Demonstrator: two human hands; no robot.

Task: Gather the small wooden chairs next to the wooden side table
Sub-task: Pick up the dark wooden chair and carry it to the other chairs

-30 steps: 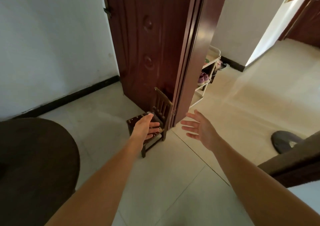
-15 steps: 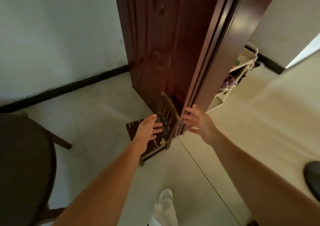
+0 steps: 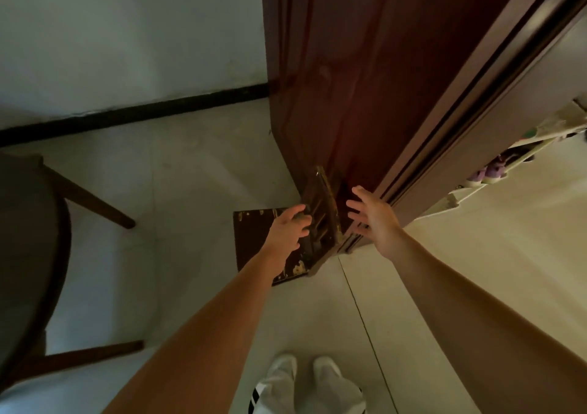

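A small dark wooden chair [image 3: 254,238] with a worn, paint-chipped seat stands on the tiled floor, its slatted back against the foot of a dark brown door. My left hand [image 3: 287,229] hovers over the seat, fingers curled and reaching the slats of the backrest, without a firm grip. On the other side of the backrest my right hand [image 3: 373,219] is open, fingers spread, just behind the top rail and clear of it. The dark round wooden side table [image 3: 28,254] fills the left edge, its splayed legs showing.
The brown door [image 3: 365,79] and its frame [image 3: 476,95] rise right behind the chair. A white shoe rack [image 3: 495,172] with purple shoes stands past the frame at the right. A white wall with a black skirting board runs behind. My white trouser legs show at the bottom.
I have stepped closer and look more steeply down. Both hands moved forward: the left from the seat to the backrest slats, the right in behind the backrest. The chair has not moved.
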